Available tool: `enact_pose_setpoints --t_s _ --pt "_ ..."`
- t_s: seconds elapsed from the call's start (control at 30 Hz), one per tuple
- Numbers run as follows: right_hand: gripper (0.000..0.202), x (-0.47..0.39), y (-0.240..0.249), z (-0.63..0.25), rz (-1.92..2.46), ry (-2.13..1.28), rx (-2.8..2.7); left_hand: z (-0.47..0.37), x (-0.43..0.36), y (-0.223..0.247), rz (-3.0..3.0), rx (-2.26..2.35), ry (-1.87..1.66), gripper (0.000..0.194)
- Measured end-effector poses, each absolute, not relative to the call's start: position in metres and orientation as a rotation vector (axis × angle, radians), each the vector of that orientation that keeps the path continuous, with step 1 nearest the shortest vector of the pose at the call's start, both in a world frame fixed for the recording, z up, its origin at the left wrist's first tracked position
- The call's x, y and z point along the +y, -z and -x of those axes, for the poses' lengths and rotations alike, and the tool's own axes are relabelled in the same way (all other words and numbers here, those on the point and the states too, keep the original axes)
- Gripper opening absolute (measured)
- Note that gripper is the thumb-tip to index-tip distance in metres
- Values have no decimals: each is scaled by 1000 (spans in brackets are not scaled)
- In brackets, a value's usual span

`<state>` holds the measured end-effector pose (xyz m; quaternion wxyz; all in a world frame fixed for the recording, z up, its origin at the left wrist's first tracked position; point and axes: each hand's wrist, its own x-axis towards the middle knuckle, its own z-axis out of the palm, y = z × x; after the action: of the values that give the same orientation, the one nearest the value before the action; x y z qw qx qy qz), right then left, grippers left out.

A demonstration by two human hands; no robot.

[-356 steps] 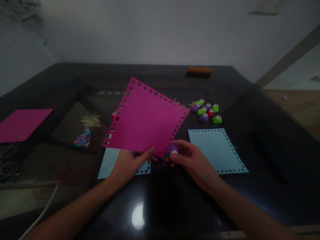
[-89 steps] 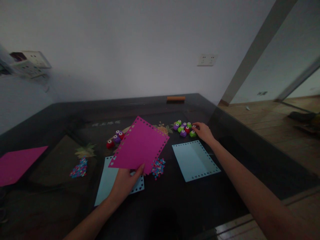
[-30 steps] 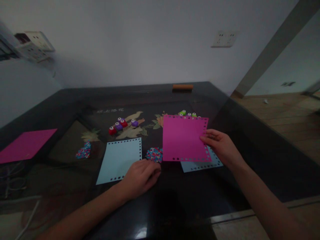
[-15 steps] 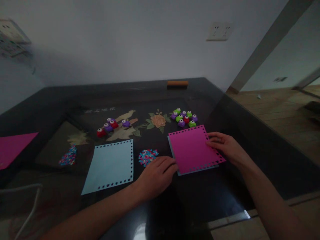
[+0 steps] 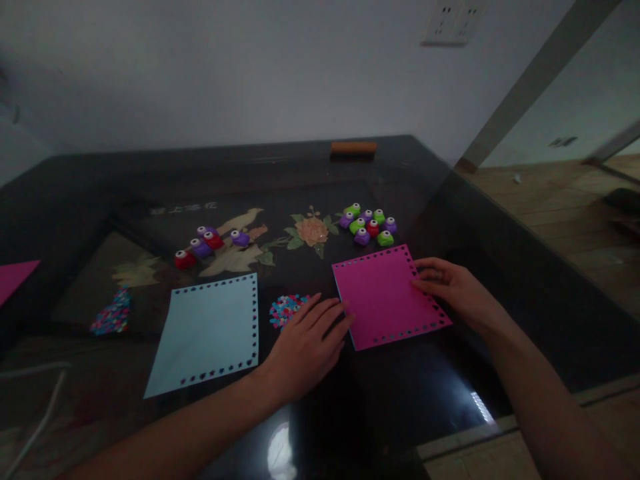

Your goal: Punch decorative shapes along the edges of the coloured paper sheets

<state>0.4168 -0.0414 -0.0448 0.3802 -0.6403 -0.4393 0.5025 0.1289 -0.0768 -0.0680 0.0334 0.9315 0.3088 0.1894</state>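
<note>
A square pink sheet of paper (image 5: 385,300) with small shapes punched along three edges lies on the dark glossy table, over a light blue sheet that is now almost wholly hidden. My right hand (image 5: 455,290) grips its right edge between thumb and fingers. At the left edge rests my left hand (image 5: 313,340), its fingers spread and the tips touching the pink sheet. Beside that hand lies a pile of tiny coloured confetti (image 5: 287,310), partly covered by the fingers. Further left is a light blue punched sheet (image 5: 210,333), flat on the table.
Behind the pink sheet sit several green, purple and red one-eyed hole punches (image 5: 367,223). More red and purple punches (image 5: 213,241) stand at left. Confetti (image 5: 114,313), a pink sheet (image 5: 15,277), a white cable (image 5: 47,400) and a brown bar (image 5: 353,148) are also there.
The pink sheet now covers the light blue one beneath more closely, with hardly any blue showing. My left hand's fingers have spread. The whole view has shifted slightly.
</note>
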Motion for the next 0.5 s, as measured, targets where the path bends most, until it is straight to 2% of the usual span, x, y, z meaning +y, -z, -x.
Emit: enact_pose_setpoints --t_s 0.5 --pt "40 -41 44 -415 1663 -1252 -1134 -129 -76 67 -2840 974 -531 35"
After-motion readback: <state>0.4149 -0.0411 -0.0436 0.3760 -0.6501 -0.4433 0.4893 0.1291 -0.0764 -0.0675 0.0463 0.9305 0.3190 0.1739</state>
